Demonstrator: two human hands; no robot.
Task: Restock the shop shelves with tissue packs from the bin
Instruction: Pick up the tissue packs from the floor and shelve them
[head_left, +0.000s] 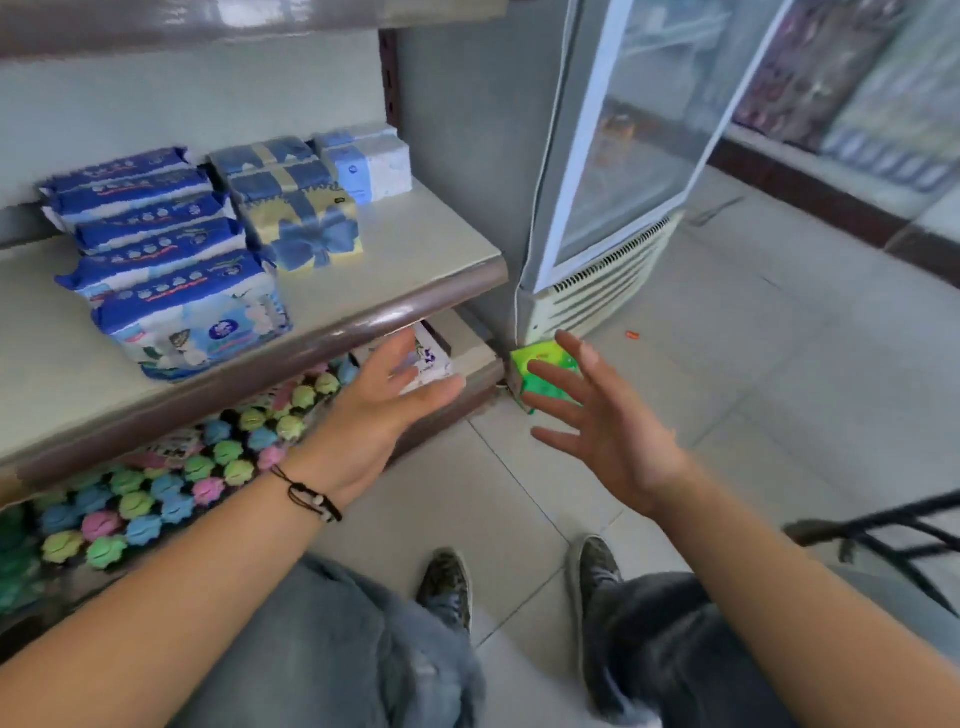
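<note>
Both hands hang empty in front of the shelf unit. My left hand (384, 410) is open, fingers straight, just below the front lip of the middle shelf (415, 249). My right hand (602, 421) is open with fingers spread above the floor. Behind its fingers a green pack (540, 364) lies on the floor at the shelf's corner. On the middle shelf stand a row of blue-and-white tissue packs (171, 280), a row of blue-and-yellow packs (301, 223) and pale blue packs (371, 163). No bin is in view.
The lower shelf holds several pastel round items (171, 488) and a white-and-purple pack (431, 358). A glass-door cooler (623, 171) stands right of the shelves. A dark metal frame (893, 535) juts in at the right. My feet stand on the tiled floor (779, 364).
</note>
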